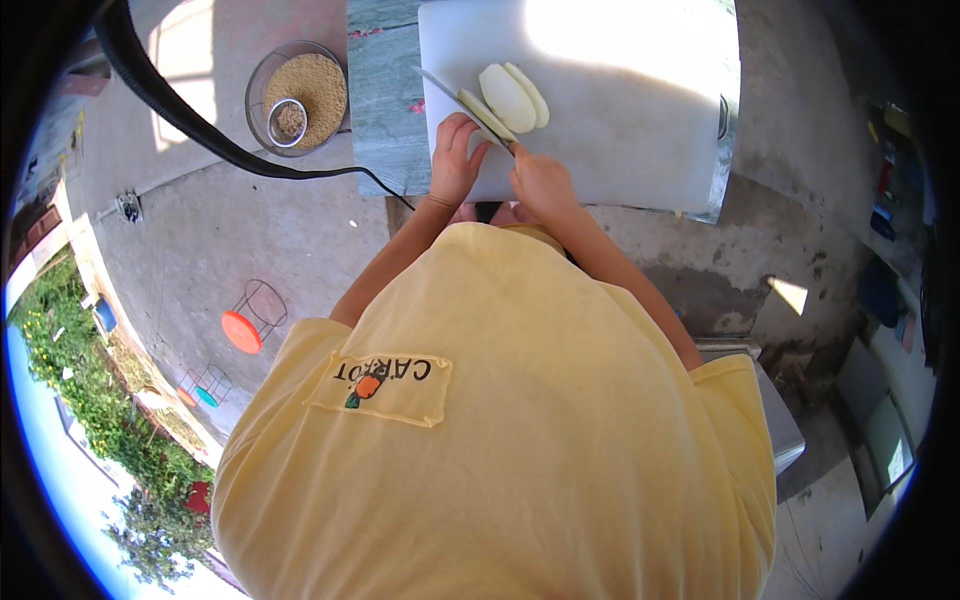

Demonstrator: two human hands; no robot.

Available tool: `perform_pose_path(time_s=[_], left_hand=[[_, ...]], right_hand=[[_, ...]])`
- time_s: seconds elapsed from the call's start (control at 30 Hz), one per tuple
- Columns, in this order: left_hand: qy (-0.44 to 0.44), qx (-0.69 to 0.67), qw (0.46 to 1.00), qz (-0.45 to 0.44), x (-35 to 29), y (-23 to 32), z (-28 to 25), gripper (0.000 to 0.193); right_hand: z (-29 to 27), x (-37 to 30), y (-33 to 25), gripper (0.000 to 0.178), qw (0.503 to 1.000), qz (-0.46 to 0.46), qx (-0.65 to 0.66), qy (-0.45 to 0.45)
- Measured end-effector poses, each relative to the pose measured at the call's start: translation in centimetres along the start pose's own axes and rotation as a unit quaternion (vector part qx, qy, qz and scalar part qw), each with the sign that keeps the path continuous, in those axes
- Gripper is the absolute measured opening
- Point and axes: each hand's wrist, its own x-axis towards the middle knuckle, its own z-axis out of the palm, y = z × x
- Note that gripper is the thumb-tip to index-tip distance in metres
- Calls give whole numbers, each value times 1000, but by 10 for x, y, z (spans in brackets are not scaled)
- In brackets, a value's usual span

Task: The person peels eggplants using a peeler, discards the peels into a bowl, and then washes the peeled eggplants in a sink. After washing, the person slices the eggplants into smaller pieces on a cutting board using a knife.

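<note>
My right hand [543, 185] is closed around the handle of a kitchen knife [437, 83], whose blade slants away to the far left over a white cutting board [620, 150]. Against the blade lies a narrow, pale piece of vegetable with a green edge [487, 114]. Just beyond it, two broad, pale oval slices [508, 98] overlap flat on the board; their exact kind is unclear. On the near-left side of the blade, my left hand [456, 160] has its fingers curled down at the board. What lies under those fingers is mostly hidden.
The board rests on a grey-green table [385, 130]. Left of it, a large bowl of tan grains [310, 85] holds a small round cup [287, 122]. An orange-topped stool [241, 332] stands on the concrete floor. A black strap [200, 130] crosses the upper left.
</note>
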Motion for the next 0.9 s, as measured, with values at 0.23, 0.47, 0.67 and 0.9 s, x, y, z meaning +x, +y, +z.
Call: perform_pose_path(time_s=[0.23,0.47,0.67,0.9], left_hand=[[-103,68,991,59,25,-2,-3,38],[-87,65,994,33,10,-10,-17,33],[-87,53,994,29,-1,-6,-14,35],[-94,91,990,48,2,-9,-10,37]], right_hand=[[-32,-9,16,49,996,48,68,40],[-57,-26,19,42,990,60,126,14],[-36,-36,1,38,999,-27,1,-19],[-32,-44,-5,38,999,-28,-25,-15]])
